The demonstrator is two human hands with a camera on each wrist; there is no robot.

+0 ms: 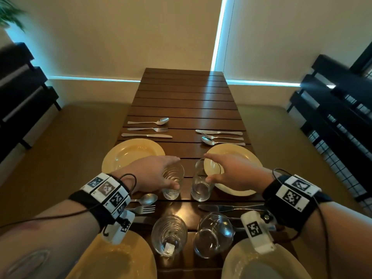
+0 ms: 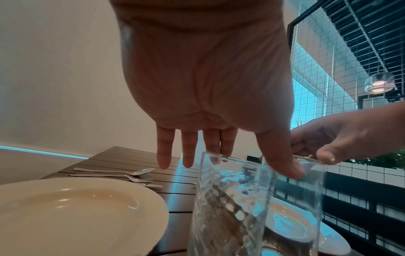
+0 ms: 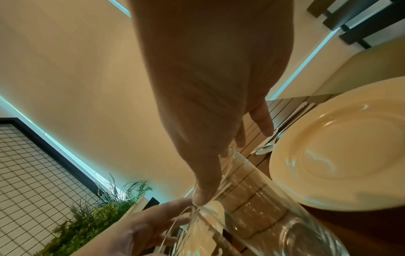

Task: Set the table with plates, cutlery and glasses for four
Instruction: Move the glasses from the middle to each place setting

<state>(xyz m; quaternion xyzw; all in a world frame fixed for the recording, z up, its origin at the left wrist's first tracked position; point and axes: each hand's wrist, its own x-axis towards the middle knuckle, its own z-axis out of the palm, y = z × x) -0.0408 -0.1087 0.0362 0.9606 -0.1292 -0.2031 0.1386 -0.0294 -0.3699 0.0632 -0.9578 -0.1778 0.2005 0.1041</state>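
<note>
Glasses step: left hand (image 1: 150, 174) clasps one glass (image 1: 172, 183), right hand (image 1: 231, 174) another (image 1: 201, 183), mid-frame. Next, I judge, seat each beside its far plate (image 1: 120, 156)

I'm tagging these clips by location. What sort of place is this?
Probably a dining area, at home or in a small cafe. A slatted wooden table stands against the wall, dark chairs along both sides, and a pendant lamp hangs beyond a wire-grid partition.

Black wristbands (image 1: 285, 193), white coded tags (image 1: 106, 187), cables (image 1: 128, 179)

Two glasses (image 1: 172, 182) side by side between far plates (image 1: 132, 156), seemingly upright.
</note>
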